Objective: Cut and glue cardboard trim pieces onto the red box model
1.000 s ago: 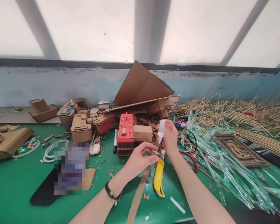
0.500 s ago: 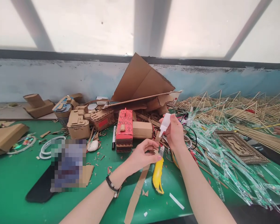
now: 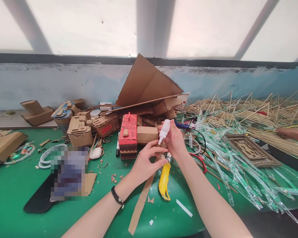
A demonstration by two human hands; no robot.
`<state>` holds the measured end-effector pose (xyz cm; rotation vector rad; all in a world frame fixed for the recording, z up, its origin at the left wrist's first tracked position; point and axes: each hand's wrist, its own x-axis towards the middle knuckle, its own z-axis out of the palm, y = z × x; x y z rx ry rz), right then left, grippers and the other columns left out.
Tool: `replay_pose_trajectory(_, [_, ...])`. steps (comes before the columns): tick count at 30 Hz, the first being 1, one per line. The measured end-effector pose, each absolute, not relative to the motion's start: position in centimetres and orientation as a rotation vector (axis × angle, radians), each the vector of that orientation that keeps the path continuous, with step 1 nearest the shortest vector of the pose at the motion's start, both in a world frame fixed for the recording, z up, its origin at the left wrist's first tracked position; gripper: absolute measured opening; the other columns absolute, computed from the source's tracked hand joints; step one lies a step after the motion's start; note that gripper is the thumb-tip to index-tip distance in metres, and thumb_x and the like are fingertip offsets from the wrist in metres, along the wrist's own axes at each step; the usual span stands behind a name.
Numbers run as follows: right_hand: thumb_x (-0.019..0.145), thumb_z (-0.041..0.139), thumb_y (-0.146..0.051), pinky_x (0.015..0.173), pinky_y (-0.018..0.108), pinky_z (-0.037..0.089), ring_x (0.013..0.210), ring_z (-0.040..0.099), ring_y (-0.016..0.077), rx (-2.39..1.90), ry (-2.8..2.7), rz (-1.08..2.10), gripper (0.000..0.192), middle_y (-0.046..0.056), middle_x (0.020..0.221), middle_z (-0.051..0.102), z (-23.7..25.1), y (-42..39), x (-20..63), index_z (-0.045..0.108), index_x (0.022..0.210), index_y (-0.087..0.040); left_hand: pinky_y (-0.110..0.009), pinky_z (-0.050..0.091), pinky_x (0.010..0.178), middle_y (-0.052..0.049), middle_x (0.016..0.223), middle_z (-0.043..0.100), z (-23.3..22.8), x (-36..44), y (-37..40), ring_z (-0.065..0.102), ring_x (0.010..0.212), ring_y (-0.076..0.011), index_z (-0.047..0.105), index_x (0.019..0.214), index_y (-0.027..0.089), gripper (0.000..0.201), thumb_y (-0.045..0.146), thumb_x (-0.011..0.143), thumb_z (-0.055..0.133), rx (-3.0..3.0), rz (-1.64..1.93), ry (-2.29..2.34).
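My right hand [image 3: 175, 140] grips a small white squeeze bottle [image 3: 164, 129], tilted so its nozzle points down-left toward my left fingertips. My left hand [image 3: 144, 162] pinches the top end of a long brown cardboard strip [image 3: 140, 203] that trails down across the green table [image 3: 20, 195]. A yellow utility knife [image 3: 164, 180] lies on the table just right of the strip, under my hands. A red decorated cardboard box [image 3: 127, 135] stands just beyond my left hand.
Cardboard models [image 3: 79, 131] and a big folded cardboard sheet [image 3: 149, 86] crowd the back. A bamboo stick frame [image 3: 250, 115] and clear plastic sleeves [image 3: 238, 165] cover the right. Red scissors [image 3: 201, 162], a black marker [image 3: 117, 149] and a black phone [image 3: 39, 198] lie nearby. Another person's hand [image 3: 291, 134] shows at far right.
My right hand has brought the bottle down and left, tipping its nozzle close to my left fingertips. My left hand keeps hold of the strip. Another person's hand has come in at the right.
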<state>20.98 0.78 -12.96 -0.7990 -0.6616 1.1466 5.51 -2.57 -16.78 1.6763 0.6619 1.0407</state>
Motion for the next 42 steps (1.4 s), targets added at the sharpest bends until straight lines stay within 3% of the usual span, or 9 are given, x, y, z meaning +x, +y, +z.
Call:
replay_pose_trajectory(6, [0.076,0.085,-0.072,0.057,0.024,0.06,0.067,0.072,0.0151,-0.752,-0.618,1.159,0.059,0.004,0.085,0.08,-13.2,0.9,20.6,0.074,0.099,-0.019,-0.036,0.063,0.1,-0.012,0.144,0.064,-16.6,5.7,-2.9,0.071,0.116,-0.0235,0.076,0.131,0.021,0.056,0.027,0.077,0.089,1.554,1.007,0.659])
replay_pose_trajectory(14, [0.094,0.073,-0.064,0.061,0.021,0.062,0.068,0.071,0.0107,-0.672,-0.416,0.924,0.043,0.0,0.087,0.078,-12.6,1.5,24.0,0.072,0.096,-0.021,-0.037,0.06,0.1,-0.012,0.141,0.069,-16.2,5.1,-3.9,0.07,0.122,-0.0256,0.077,0.123,0.022,0.049,0.024,0.075,0.09,1.579,0.862,0.63])
replay_pose_trajectory(18, [0.1,0.067,-0.06,0.055,0.017,0.059,0.065,0.068,0.0081,-0.643,-0.37,0.995,0.04,-0.003,0.082,0.073,-12.4,0.9,24.6,0.07,0.094,-0.021,-0.036,0.056,0.101,-0.014,0.153,0.063,-15.8,4.5,-4.1,0.06,0.142,-0.0308,0.075,0.107,0.021,0.03,0.021,0.079,0.086,1.557,0.865,0.644])
replay_pose_trajectory(21, [0.092,0.076,-0.062,0.047,0.015,0.054,0.061,0.063,0.0079,-0.608,-0.535,1.278,0.041,-0.005,0.079,0.068,-12.4,0.0,23.8,0.071,0.099,-0.022,-0.034,0.056,0.098,-0.016,0.159,0.058,-15.5,4.2,-4.1,0.058,0.145,-0.0317,0.073,0.107,0.02,0.029,0.022,0.081,0.085,1.524,0.917,0.624])
replay_pose_trajectory(25, [0.083,0.083,-0.068,0.051,0.02,0.056,0.053,0.055,0.0085,-0.625,-0.801,1.522,0.049,-0.006,0.075,0.064,-12.2,-1.1,22.9,0.072,0.1,-0.023,-0.033,0.056,0.099,-0.014,0.16,0.058,-15.2,3.9,-4.0,0.061,0.139,-0.0278,0.07,0.117,0.022,0.038,0.024,0.083,0.085,1.491,1.011,0.587])
replay_pose_trajectory(31, [0.079,0.084,-0.071,0.057,0.019,0.054,0.064,0.057,0.0106,-0.638,-0.73,1.348,0.051,-0.004,0.073,0.063,-11.8,-1.2,22.0,0.074,0.095,-0.024,-0.032,0.057,0.1,-0.011,0.16,0.055,-15.1,3.3,-3.9,0.06,0.131,-0.0228,0.054,0.147,0.031,0.075,0.024,0.08,0.088,1.43,1.099,0.643])
replay_pose_trajectory(36, [0.077,0.083,-0.075,0.047,0.019,0.045,0.053,0.05,0.0084,-0.725,-0.67,1.253,0.057,-0.004,0.072,0.065,-12.4,-0.8,20.7,0.075,0.097,-0.023,-0.032,0.058,0.096,-0.013,0.158,0.056,-15.3,3.5,-4.0,0.06,0.133,-0.025,0.051,0.15,0.031,0.08,0.02,0.079,0.086,1.438,1.039,0.637])
replay_pose_trajectory(39, [0.073,0.087,-0.072,0.05,0.019,0.048,0.058,0.054,0.0085,-0.763,-0.708,1.233,0.062,-0.002,0.081,0.07,-12.6,-0.9,20.4,0.078,0.107,-0.021,-0.032,0.059,0.096,-0.012,0.155,0.059,-15.4,3.8,-4.1,0.064,0.127,-0.0238,0.052,0.15,0.03,0.08,0.018,0.078,0.085,1.43,1.029,0.621])
replay_pose_trajectory(42, [0.069,0.09,-0.071,0.05,0.018,0.047,0.059,0.052,0.0078,-0.78,-0.772,1.189,0.061,-0.002,0.081,0.068,-12.7,-1.0,20.3,0.079,0.102,-0.021,-0.032,0.059,0.097,-0.011,0.155,0.059,-15.4,3.8,-4.0,0.068,0.121,-0.0217,0.053,0.149,0.03,0.079,0.017,0.078,0.085,1.409,1.012,0.643])
